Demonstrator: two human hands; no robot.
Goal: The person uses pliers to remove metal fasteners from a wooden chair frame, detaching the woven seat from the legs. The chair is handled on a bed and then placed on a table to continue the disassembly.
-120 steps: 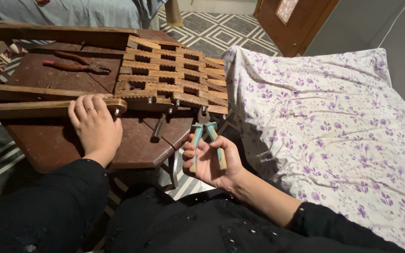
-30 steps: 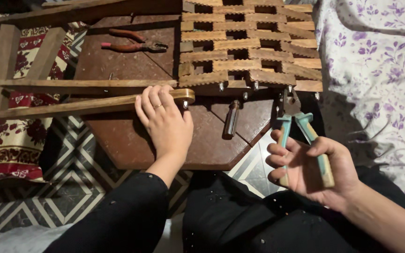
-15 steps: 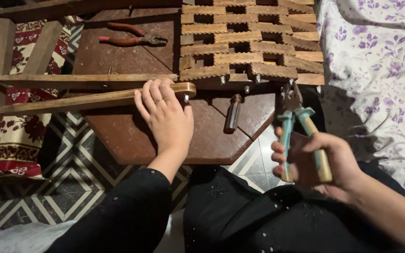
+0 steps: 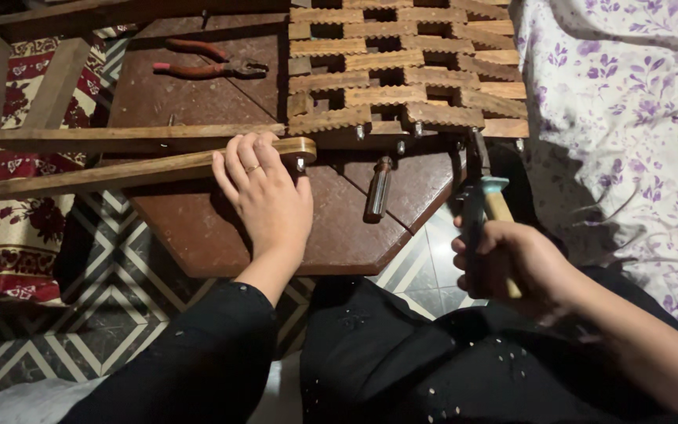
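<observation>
The right hand (image 4: 512,263) is clenching the handles of the teal-and-tan pliers (image 4: 482,196), whose nose is meeting a bolt end at the near edge of the wooden lattice panel (image 4: 402,67). Several bolts are sticking out along that edge (work there looks unfinished). The left hand (image 4: 264,196) is lying palm-down, fingers draped over the wooden arm (image 4: 119,171), pressing rather than grasping. A loose metal pin (image 4: 378,188) is lying between the hands.
</observation>
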